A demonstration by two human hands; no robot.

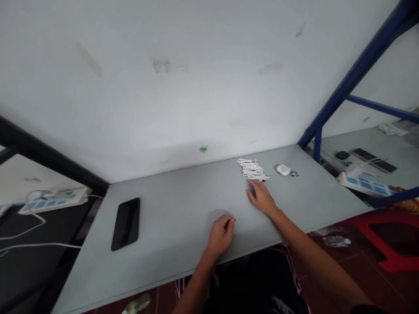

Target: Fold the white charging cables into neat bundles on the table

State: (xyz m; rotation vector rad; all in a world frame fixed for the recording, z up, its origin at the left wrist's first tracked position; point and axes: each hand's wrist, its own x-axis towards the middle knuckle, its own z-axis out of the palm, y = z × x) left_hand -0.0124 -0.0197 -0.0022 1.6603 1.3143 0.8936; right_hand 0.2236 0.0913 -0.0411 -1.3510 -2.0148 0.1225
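My left hand [221,234] rests near the front edge of the grey table [176,218], its fingers loosely curled in and the thumb close to the index finger. I see nothing held in it. My right hand [262,198] lies open on the tabletop, thumb apart from the stretched fingers. Just beyond its fingertips is a bundle of white cables [252,169], folded in zigzag loops. Whether the fingertips touch the cables I cannot tell. Right of the bundle sits a white earbud case [283,170] with a small patterned charm [294,173].
A black smartphone [126,223] lies at the table's left. Behind stands a white wall [196,109]. Blue metal posts [353,78] rise at the right. Power strips [55,200] with cords are on the neighbouring desks. A red stool [389,257] stands on the floor at right.
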